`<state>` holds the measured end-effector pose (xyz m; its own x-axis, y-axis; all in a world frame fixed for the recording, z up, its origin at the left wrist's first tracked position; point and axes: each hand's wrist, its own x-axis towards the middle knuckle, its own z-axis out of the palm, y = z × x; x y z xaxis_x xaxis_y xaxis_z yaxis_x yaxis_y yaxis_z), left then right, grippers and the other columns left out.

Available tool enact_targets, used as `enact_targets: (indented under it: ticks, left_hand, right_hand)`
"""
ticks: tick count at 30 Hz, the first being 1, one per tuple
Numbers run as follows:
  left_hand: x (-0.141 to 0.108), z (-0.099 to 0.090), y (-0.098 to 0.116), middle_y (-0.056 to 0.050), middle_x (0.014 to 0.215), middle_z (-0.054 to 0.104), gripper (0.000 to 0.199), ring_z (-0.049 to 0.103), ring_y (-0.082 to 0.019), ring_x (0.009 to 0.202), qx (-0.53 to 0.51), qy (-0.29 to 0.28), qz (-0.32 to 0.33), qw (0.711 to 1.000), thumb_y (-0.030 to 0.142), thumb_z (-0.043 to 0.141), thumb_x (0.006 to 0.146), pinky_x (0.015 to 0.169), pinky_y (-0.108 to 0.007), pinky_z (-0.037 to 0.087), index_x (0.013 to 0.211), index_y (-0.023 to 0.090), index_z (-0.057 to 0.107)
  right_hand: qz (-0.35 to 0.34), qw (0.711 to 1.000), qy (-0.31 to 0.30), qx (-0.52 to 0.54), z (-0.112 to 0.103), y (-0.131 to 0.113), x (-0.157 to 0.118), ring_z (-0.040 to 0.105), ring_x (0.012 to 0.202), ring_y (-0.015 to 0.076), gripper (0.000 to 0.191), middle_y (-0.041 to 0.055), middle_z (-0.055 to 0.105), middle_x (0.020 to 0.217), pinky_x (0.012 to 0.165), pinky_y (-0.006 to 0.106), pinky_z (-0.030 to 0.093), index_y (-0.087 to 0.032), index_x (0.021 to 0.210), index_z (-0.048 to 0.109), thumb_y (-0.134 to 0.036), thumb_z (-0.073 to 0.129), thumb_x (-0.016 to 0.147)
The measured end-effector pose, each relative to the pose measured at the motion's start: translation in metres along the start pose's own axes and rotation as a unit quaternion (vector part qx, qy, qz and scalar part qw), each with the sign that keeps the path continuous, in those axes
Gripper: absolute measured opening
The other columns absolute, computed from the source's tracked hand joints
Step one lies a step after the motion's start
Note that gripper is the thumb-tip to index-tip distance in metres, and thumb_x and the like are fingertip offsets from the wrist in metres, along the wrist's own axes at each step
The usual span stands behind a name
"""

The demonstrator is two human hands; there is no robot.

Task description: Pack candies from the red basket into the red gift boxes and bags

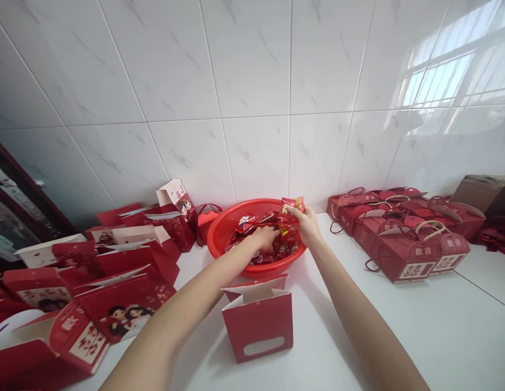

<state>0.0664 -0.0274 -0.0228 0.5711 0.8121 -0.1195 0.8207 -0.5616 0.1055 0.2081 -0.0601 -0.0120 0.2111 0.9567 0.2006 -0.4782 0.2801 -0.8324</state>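
Note:
A red plastic basket [220,239] holds many wrapped candies [283,250], mostly red. My left hand [265,239] reaches down among the candies; its fingertips are hidden there. At the basket's right rim, my right hand [304,221] is closed on a red and gold candy packet [293,204]. In front of the basket stands an upright red box [258,323] with its top open and an oval window low on its front. Neither hand touches this box.
Several red boxes, many with open tops [126,298], crowd the left side. Closed red boxes with cord handles [403,247] stand in rows at the right. A brown carton [483,193] is at the far right. A tiled wall [256,70] rises behind the white table [423,331].

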Motion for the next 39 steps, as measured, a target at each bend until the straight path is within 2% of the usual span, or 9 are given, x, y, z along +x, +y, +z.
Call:
enact_targets:
  ticks: [3,7,10,15,20,26,34,39]
  left_hand:
    - [-0.001,-0.004,0.002,-0.012,0.110,0.072,0.065,0.068,-0.033,0.096,0.012,-0.006,-0.018,1.000,0.017,0.075,0.060,0.080,-0.036,0.051,0.123,0.023,0.063]
    - [-0.003,-0.007,0.002,-0.012,0.105,0.074,0.053,0.069,-0.034,0.092,0.005,0.002,-0.011,1.000,0.017,0.077,0.060,0.077,-0.036,0.051,0.112,0.022,0.068]
    - [-0.003,-0.006,0.000,-0.009,0.100,0.075,0.046,0.070,-0.031,0.087,-0.038,0.011,-0.001,0.999,0.018,0.076,0.060,0.074,-0.033,0.050,0.105,0.023,0.071]
    - [-0.001,-0.001,-0.005,-0.004,0.082,0.073,0.032,0.067,-0.025,0.076,-0.107,0.004,-0.007,0.994,0.019,0.077,0.056,0.066,-0.029,0.046,0.087,0.024,0.072]
    - [0.001,-0.001,-0.013,0.002,0.060,0.062,0.012,0.057,-0.018,0.058,-0.158,-0.016,-0.019,0.987,0.026,0.075,0.059,0.056,-0.026,0.039,0.066,0.022,0.065]
    - [-0.002,-0.010,-0.028,0.002,0.058,0.057,0.020,0.051,-0.016,0.059,-0.233,-0.014,-0.018,0.972,0.038,0.071,0.068,0.057,-0.027,0.036,0.062,0.020,0.063]
    - [-0.002,-0.013,-0.038,0.004,0.054,0.052,0.039,0.042,-0.012,0.055,-0.327,-0.010,0.022,0.945,0.054,0.077,0.058,0.054,-0.026,0.030,0.061,0.017,0.065]
    - [-0.005,-0.015,-0.035,0.004,0.057,0.059,0.036,0.049,-0.013,0.058,-0.346,-0.003,0.021,0.938,0.051,0.080,0.055,0.057,-0.026,0.035,0.062,0.019,0.066]
  right_hand:
    - [-0.003,1.000,-0.005,0.001,0.000,0.000,0.000,0.069,0.071,0.0195,0.032,0.0018,0.074,0.076,0.067,0.031,0.056,-0.019,0.080,0.067,-0.033,0.085,0.058]
    - [-0.010,1.000,-0.008,-0.008,0.000,0.000,-0.001,0.069,0.071,0.0192,0.032,0.0007,0.073,0.075,0.067,0.031,0.056,-0.020,0.080,0.065,-0.034,0.084,0.059]
    - [-0.009,1.000,-0.006,-0.008,0.001,0.000,-0.001,0.068,0.069,0.0189,0.031,0.0004,0.073,0.074,0.066,0.031,0.056,-0.020,0.079,0.066,-0.033,0.084,0.058]
    - [-0.004,1.000,-0.006,-0.008,0.002,0.000,-0.002,0.069,0.070,0.0197,0.031,0.0010,0.074,0.074,0.067,0.032,0.055,-0.019,0.080,0.067,-0.033,0.084,0.057]
    - [-0.005,1.000,-0.005,-0.008,0.002,-0.001,-0.002,0.069,0.071,0.0197,0.030,0.0006,0.074,0.075,0.068,0.032,0.055,-0.019,0.079,0.067,-0.032,0.083,0.057]
    - [-0.010,1.000,-0.002,-0.016,0.003,-0.002,-0.003,0.067,0.070,0.0191,0.029,0.0003,0.072,0.073,0.067,0.032,0.054,-0.019,0.078,0.067,-0.031,0.083,0.058]
    - [-0.010,1.000,-0.002,-0.024,0.003,-0.002,-0.003,0.067,0.070,0.0199,0.032,0.0000,0.072,0.073,0.068,0.033,0.054,-0.020,0.079,0.065,-0.032,0.083,0.057]
    - [-0.010,0.999,-0.012,-0.036,0.003,-0.003,-0.004,0.068,0.071,0.0208,0.031,0.0006,0.073,0.073,0.069,0.034,0.054,-0.020,0.079,0.065,-0.032,0.084,0.057]
